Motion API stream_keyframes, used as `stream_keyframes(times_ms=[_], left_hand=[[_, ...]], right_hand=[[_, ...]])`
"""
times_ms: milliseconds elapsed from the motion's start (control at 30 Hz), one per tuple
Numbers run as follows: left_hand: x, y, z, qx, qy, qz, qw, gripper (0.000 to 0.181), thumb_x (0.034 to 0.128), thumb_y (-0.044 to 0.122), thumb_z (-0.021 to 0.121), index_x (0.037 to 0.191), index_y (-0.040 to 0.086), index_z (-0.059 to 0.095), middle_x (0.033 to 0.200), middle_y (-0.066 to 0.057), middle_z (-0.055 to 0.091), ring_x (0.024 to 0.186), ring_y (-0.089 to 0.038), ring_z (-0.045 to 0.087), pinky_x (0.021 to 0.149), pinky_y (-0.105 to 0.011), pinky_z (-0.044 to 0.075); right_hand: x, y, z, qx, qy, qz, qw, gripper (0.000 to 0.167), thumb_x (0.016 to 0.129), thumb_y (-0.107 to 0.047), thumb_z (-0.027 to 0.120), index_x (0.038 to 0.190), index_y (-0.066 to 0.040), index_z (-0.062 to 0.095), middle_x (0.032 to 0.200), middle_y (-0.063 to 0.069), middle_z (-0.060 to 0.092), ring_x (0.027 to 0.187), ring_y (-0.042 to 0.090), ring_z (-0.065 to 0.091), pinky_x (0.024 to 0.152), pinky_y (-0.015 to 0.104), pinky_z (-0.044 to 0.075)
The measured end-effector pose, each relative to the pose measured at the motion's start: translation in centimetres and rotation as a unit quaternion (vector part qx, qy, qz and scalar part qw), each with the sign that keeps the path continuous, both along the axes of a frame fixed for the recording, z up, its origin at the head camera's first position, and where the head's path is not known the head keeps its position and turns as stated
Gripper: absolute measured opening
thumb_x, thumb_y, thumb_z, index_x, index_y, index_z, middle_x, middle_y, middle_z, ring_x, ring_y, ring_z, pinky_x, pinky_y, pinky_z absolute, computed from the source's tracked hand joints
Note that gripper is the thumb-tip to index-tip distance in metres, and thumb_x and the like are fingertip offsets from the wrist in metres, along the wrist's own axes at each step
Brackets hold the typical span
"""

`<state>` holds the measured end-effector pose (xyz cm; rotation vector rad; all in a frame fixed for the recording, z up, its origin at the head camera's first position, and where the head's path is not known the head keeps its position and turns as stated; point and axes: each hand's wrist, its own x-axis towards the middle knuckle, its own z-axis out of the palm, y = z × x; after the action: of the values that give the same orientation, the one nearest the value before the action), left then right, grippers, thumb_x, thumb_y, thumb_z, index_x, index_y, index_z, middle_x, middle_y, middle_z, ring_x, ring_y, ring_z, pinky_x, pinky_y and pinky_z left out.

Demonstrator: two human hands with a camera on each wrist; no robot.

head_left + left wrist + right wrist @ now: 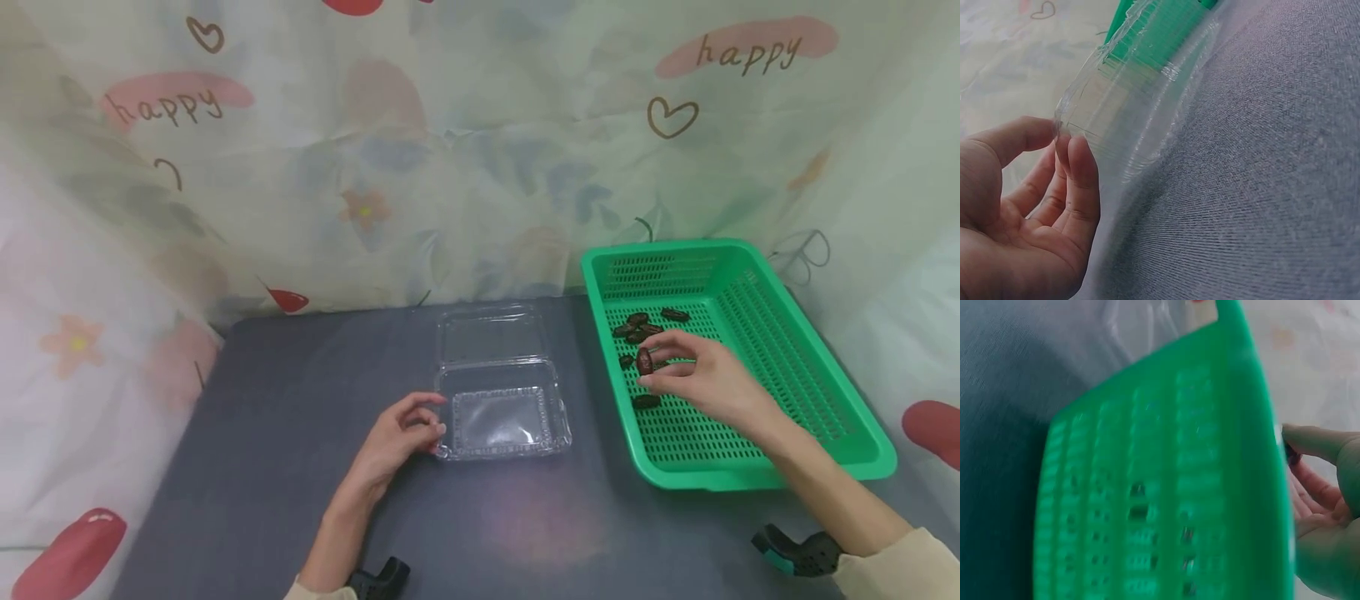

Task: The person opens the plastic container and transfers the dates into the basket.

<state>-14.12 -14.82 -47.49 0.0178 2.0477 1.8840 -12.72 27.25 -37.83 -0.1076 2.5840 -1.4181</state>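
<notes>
In the head view a clear plastic clamshell box (pixel 498 454) lies on the table with its lid folded back toward the wall. My left hand (pixel 401 433) is at its left side; the left wrist view shows that thumb and fingers (pixel 1083 164) pinch the box's rim (pixel 1067 103). Over the left part of a green basket (pixel 806 367), my right hand (pixel 708 375) holds one dark brown date (pixel 645 362) between thumb and fingertips. Several more dates (pixel 676 315) lie on the basket floor below. In the right wrist view the basket wall hides most of the date.
A grey cloth (pixel 300 417) covers the table. Behind and at both sides hangs a printed curtain (pixel 465 183). The basket's raised rim (pixel 611 367) stands between the box and the dates.
</notes>
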Motion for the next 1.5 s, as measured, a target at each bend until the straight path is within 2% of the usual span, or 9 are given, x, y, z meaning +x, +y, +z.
stream_keyframes(times_ms=[200, 367, 500, 600, 767, 900, 1067, 1200, 1500], left_hand=[[0.1, 0.1, -0.1, 0.007, -0.008, -0.002, 0.9999, 0.045, 0.0871, 0.003, 0.072, 0.130, 0.005, 0.059, 0.090, -0.009, 0.062, 0.071, -0.022, 0.062, 0.071, -0.037, 0.054], [0.1, 0.2, -0.1, 0.010, -0.010, -0.001, 0.9999, 0.044, 0.0871, 0.003, 0.072, 0.129, 0.008, 0.060, 0.090, -0.010, 0.062, 0.072, -0.022, 0.062, 0.072, -0.039, 0.055], [0.0, 0.2, 0.0, 0.012, -0.011, 0.001, 0.9999, 0.043, 0.0864, 0.003, 0.072, 0.128, 0.008, 0.061, 0.090, -0.010, 0.062, 0.072, -0.022, 0.062, 0.072, -0.040, 0.055], [0.0, 0.1, 0.0, 0.010, -0.010, 0.000, 0.9999, 0.044, 0.0863, 0.002, 0.072, 0.128, 0.007, 0.060, 0.089, -0.009, 0.062, 0.072, -0.022, 0.063, 0.072, -0.039, 0.055], [0.1, 0.1, 0.1, 0.007, -0.006, -0.003, 1.0000, 0.044, 0.0868, 0.002, 0.071, 0.129, 0.006, 0.060, 0.089, -0.010, 0.062, 0.071, -0.021, 0.063, 0.072, -0.039, 0.056], [0.1, 0.1, 0.1, 0.005, -0.001, -0.005, 1.0000, 0.045, 0.0871, 0.002, 0.071, 0.130, 0.004, 0.059, 0.089, -0.010, 0.062, 0.070, -0.020, 0.063, 0.072, -0.039, 0.056], [0.1, 0.1, 0.1, 0.004, -0.003, -0.004, 1.0000, 0.045, 0.0867, 0.002, 0.072, 0.130, 0.005, 0.059, 0.089, -0.009, 0.062, 0.070, -0.020, 0.063, 0.072, -0.039, 0.056], [0.1, 0.1, 0.1, 0.005, -0.004, -0.004, 1.0000, 0.045, 0.0865, 0.002, 0.071, 0.129, 0.005, 0.059, 0.089, -0.009, 0.062, 0.071, -0.021, 0.063, 0.072, -0.039, 0.055], [0.1, 0.1, 0.2, 0.005, -0.009, -0.001, 0.9999, 0.045, 0.0866, 0.003, 0.072, 0.130, 0.006, 0.059, 0.089, -0.009, 0.062, 0.071, -0.022, 0.063, 0.072, -0.039, 0.055]], right_hand=[[-0.1, 2.8, -0.8, 0.045, -0.014, -0.012, 0.9988, 0.057, 0.088, -0.043, 0.074, 0.132, -0.013, 0.054, 0.124, 0.013, 0.062, 0.102, 0.018, 0.069, 0.083, 0.043, 0.050], [-0.9, 5.3, -1.7, 0.089, -0.013, -0.026, 0.9956, 0.062, 0.088, -0.047, 0.073, 0.134, -0.010, 0.052, 0.125, 0.018, 0.063, 0.104, 0.028, 0.066, 0.080, 0.042, 0.048], [-1.6, 7.3, -2.5, 0.093, -0.018, -0.037, 0.9948, 0.065, 0.089, -0.047, 0.072, 0.136, -0.009, 0.049, 0.126, 0.019, 0.062, 0.102, 0.026, 0.066, 0.083, 0.043, 0.046], [-1.8, 8.2, -3.1, 0.085, -0.018, -0.043, 0.9953, 0.065, 0.090, -0.046, 0.071, 0.137, -0.008, 0.047, 0.123, 0.019, 0.063, 0.096, 0.023, 0.068, 0.084, 0.045, 0.047], [-2.1, 8.7, -3.5, 0.081, -0.024, -0.044, 0.9955, 0.066, 0.091, -0.046, 0.070, 0.138, -0.007, 0.045, 0.118, 0.019, 0.066, 0.094, 0.028, 0.071, 0.087, 0.052, 0.048], [-2.4, 8.8, -3.8, 0.073, -0.041, -0.040, 0.9956, 0.068, 0.092, -0.043, 0.069, 0.139, -0.002, 0.043, 0.118, 0.021, 0.066, 0.093, 0.028, 0.071, 0.088, 0.055, 0.048], [-3.0, 9.0, -4.7, 0.038, -0.070, -0.040, 0.9961, 0.067, 0.094, -0.033, 0.070, 0.138, 0.006, 0.040, 0.115, 0.023, 0.066, 0.092, 0.025, 0.072, 0.087, 0.047, 0.053], [-3.2, 9.2, -5.6, 0.014, -0.077, -0.034, 0.9963, 0.061, 0.094, -0.030, 0.070, 0.135, 0.006, 0.042, 0.109, 0.021, 0.069, 0.091, 0.023, 0.072, 0.085, 0.039, 0.055], [-3.5, 8.8, -7.0, -0.032, -0.122, -0.023, 0.9917, 0.060, 0.094, -0.018, 0.070, 0.137, 0.011, 0.040, 0.097, 0.018, 0.072, 0.083, 0.021, 0.073, 0.077, 0.035, 0.058]])
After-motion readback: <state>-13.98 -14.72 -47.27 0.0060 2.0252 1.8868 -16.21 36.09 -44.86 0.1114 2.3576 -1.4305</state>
